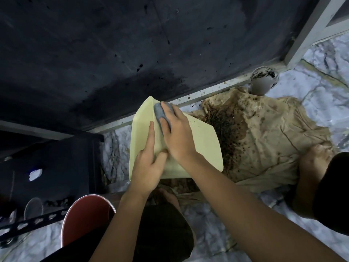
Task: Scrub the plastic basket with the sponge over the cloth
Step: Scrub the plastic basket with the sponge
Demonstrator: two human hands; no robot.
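I see the pale yellow plastic basket (198, 146) upturned over the near-left edge of the stained cloth (264, 133). My right hand (177, 135) presses the grey sponge (160, 112) against its far corner — fingers curled over it. My left hand (149, 165) steadies the basket's near side, forefinger flat, thumb pinching.

The plastic basket (198, 146) is pale yellow, the sponge (160, 113) grey-blue. The cloth (264, 133) is beige with dark brown speckled stains. The floor (321, 76) has white-grey marble veins; the bucket (85, 214) is red.
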